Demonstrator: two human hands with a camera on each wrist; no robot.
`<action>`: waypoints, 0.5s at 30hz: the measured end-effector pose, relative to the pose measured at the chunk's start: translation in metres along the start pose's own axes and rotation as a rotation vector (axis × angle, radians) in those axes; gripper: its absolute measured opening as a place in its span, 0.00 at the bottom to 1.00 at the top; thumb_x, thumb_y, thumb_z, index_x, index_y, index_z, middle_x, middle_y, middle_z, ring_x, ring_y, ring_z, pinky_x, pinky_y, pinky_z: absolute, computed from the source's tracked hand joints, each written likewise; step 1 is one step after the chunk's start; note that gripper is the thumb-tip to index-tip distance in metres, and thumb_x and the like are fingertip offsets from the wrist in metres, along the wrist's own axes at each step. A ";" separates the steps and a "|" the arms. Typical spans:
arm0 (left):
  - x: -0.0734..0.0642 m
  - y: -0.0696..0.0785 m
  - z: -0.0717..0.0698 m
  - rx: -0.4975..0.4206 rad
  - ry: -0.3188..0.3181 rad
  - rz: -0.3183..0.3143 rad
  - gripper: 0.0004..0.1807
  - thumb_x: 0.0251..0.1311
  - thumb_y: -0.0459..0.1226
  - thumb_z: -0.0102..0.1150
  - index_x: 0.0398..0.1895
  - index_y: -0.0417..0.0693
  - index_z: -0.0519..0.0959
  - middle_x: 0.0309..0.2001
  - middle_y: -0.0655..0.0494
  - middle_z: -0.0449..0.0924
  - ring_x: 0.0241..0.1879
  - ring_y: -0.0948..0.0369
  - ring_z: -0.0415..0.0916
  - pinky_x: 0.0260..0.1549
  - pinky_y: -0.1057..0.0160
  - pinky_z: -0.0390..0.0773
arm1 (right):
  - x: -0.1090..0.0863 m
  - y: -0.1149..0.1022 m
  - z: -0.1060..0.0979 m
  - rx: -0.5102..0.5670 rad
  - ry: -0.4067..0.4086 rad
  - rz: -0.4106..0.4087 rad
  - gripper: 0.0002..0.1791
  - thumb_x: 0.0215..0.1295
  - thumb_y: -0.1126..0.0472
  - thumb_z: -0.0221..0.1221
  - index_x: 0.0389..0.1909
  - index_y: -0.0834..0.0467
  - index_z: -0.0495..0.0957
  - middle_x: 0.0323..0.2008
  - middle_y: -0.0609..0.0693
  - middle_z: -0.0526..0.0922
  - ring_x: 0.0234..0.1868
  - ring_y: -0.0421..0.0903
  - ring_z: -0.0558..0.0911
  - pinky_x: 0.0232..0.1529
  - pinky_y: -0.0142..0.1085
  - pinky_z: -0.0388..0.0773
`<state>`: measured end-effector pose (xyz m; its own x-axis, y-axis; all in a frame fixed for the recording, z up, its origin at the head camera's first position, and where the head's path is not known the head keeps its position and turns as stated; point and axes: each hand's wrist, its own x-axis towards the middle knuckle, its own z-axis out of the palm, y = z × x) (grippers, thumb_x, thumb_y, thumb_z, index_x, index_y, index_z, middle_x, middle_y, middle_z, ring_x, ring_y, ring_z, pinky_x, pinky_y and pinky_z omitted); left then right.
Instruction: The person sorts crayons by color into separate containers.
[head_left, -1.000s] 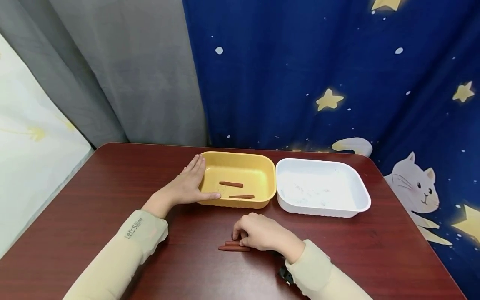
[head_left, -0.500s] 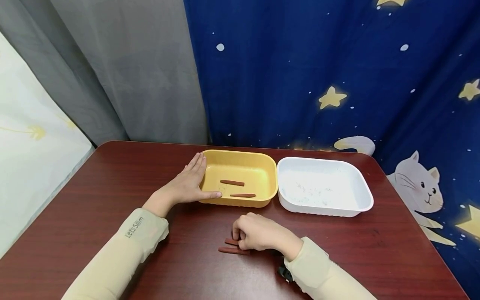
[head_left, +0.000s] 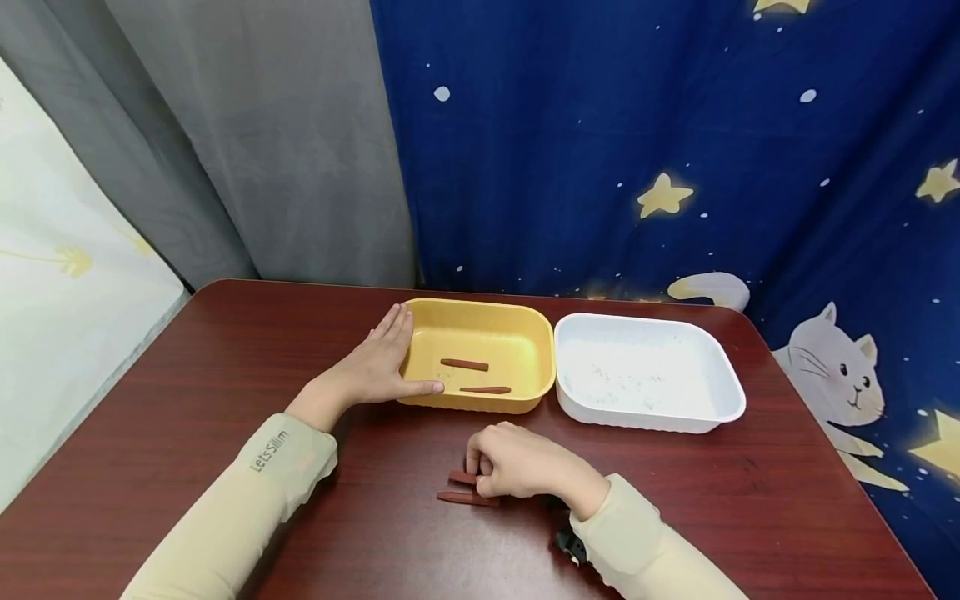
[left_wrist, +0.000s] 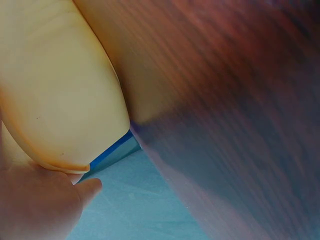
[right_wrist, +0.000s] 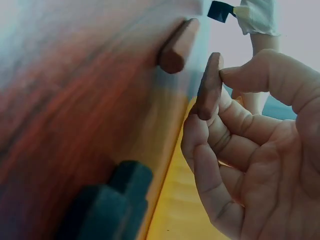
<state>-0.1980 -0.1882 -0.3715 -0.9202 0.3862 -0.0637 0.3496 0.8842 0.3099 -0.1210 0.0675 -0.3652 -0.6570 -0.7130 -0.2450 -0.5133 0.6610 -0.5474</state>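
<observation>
My right hand (head_left: 525, 462) pinches a short reddish-brown tapered stick (right_wrist: 210, 90) between thumb and fingers, just off the tabletop in the right wrist view. A second such stick (head_left: 459, 497) lies on the table beside it, partly covered by the hand in the head view. Straight fingers of my left hand (head_left: 371, 367) rest against the left side of a yellow plastic tub (head_left: 536, 404), with the thumb lying over its front rim. Inside the tub lie two similar brown sticks, one near the middle (head_left: 465, 364) and one by the front wall (head_left: 486, 389).
A white plastic tub (head_left: 645, 418) with faint dark marks on its floor stands right of the yellow one, almost touching it. The dark red wooden table (head_left: 360, 517) ends at curtains (head_left: 510, 167) behind. A black device (head_left: 570, 546) sits under the right wrist.
The right hand has lifted the farther stick slightly off the table, away from the stick lying in front. The left hand has stayed on the yellow tub.
</observation>
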 end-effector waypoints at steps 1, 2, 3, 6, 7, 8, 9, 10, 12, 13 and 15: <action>0.000 0.000 0.000 -0.002 0.000 -0.001 0.71 0.51 0.72 0.58 0.77 0.31 0.36 0.80 0.38 0.28 0.80 0.47 0.26 0.77 0.46 0.41 | 0.000 0.000 -0.001 0.012 0.006 -0.006 0.06 0.51 0.67 0.65 0.28 0.53 0.80 0.17 0.40 0.74 0.21 0.33 0.71 0.27 0.27 0.70; 0.000 0.000 0.000 -0.003 0.001 -0.001 0.71 0.51 0.72 0.58 0.77 0.31 0.36 0.80 0.38 0.28 0.80 0.47 0.26 0.77 0.46 0.42 | 0.000 0.001 -0.002 0.019 0.014 -0.012 0.06 0.52 0.67 0.64 0.29 0.52 0.80 0.18 0.40 0.74 0.21 0.33 0.71 0.27 0.27 0.70; 0.000 0.000 -0.001 -0.002 0.002 -0.001 0.71 0.51 0.72 0.58 0.77 0.31 0.36 0.80 0.38 0.29 0.80 0.46 0.26 0.77 0.45 0.42 | 0.000 0.001 -0.003 0.022 0.020 -0.019 0.06 0.52 0.67 0.64 0.29 0.52 0.80 0.18 0.40 0.74 0.22 0.33 0.71 0.27 0.27 0.70; 0.000 0.001 -0.001 -0.004 0.002 -0.002 0.71 0.51 0.72 0.58 0.77 0.31 0.36 0.80 0.38 0.29 0.80 0.46 0.26 0.77 0.45 0.43 | 0.000 0.001 -0.006 0.021 0.041 -0.035 0.06 0.53 0.66 0.63 0.29 0.50 0.80 0.20 0.39 0.74 0.23 0.33 0.71 0.28 0.27 0.70; 0.000 0.001 -0.001 -0.006 0.001 -0.003 0.71 0.51 0.72 0.58 0.77 0.31 0.36 0.80 0.38 0.28 0.80 0.46 0.26 0.77 0.44 0.43 | 0.000 0.001 -0.007 0.024 0.049 -0.041 0.07 0.53 0.66 0.63 0.29 0.50 0.80 0.21 0.39 0.74 0.23 0.33 0.71 0.28 0.27 0.70; 0.000 0.001 -0.001 -0.006 0.001 -0.003 0.71 0.51 0.72 0.58 0.77 0.31 0.36 0.80 0.38 0.28 0.80 0.46 0.26 0.77 0.44 0.43 | -0.001 0.000 -0.009 0.027 0.055 -0.046 0.07 0.53 0.66 0.63 0.29 0.49 0.80 0.21 0.38 0.74 0.23 0.33 0.71 0.28 0.27 0.70; -0.001 0.001 -0.001 -0.005 0.001 -0.004 0.71 0.51 0.72 0.58 0.77 0.31 0.36 0.80 0.38 0.28 0.80 0.46 0.26 0.77 0.44 0.43 | -0.001 0.000 -0.010 0.032 0.063 -0.052 0.07 0.53 0.65 0.62 0.29 0.49 0.80 0.21 0.38 0.74 0.23 0.32 0.71 0.27 0.27 0.70; -0.001 0.001 -0.001 -0.005 0.000 -0.004 0.71 0.51 0.72 0.58 0.77 0.31 0.36 0.80 0.38 0.28 0.80 0.46 0.26 0.76 0.44 0.44 | -0.002 0.000 -0.011 0.039 0.071 -0.058 0.06 0.53 0.65 0.62 0.29 0.50 0.80 0.21 0.39 0.74 0.23 0.32 0.71 0.27 0.27 0.69; -0.001 0.001 -0.001 -0.005 0.003 -0.003 0.71 0.51 0.72 0.58 0.77 0.30 0.37 0.80 0.38 0.29 0.80 0.46 0.26 0.76 0.43 0.44 | -0.004 -0.001 -0.015 0.056 0.089 -0.071 0.06 0.53 0.65 0.62 0.30 0.50 0.79 0.22 0.39 0.75 0.22 0.32 0.71 0.27 0.27 0.69; -0.001 0.001 -0.001 -0.008 0.004 -0.003 0.71 0.51 0.72 0.58 0.77 0.30 0.37 0.80 0.38 0.29 0.80 0.46 0.26 0.76 0.43 0.44 | -0.005 -0.001 -0.017 0.063 0.097 -0.077 0.06 0.53 0.66 0.61 0.30 0.50 0.79 0.22 0.39 0.75 0.22 0.32 0.70 0.27 0.27 0.69; -0.001 0.001 -0.001 -0.010 0.005 -0.003 0.71 0.51 0.72 0.58 0.77 0.31 0.37 0.80 0.38 0.29 0.80 0.46 0.26 0.76 0.42 0.45 | -0.007 -0.002 -0.021 0.075 0.111 -0.086 0.06 0.53 0.66 0.61 0.31 0.51 0.79 0.23 0.39 0.75 0.22 0.32 0.70 0.27 0.27 0.70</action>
<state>-0.1963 -0.1877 -0.3704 -0.9222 0.3819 -0.0605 0.3447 0.8828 0.3192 -0.1268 0.0764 -0.3462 -0.6713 -0.7335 -0.1068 -0.5305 0.5761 -0.6218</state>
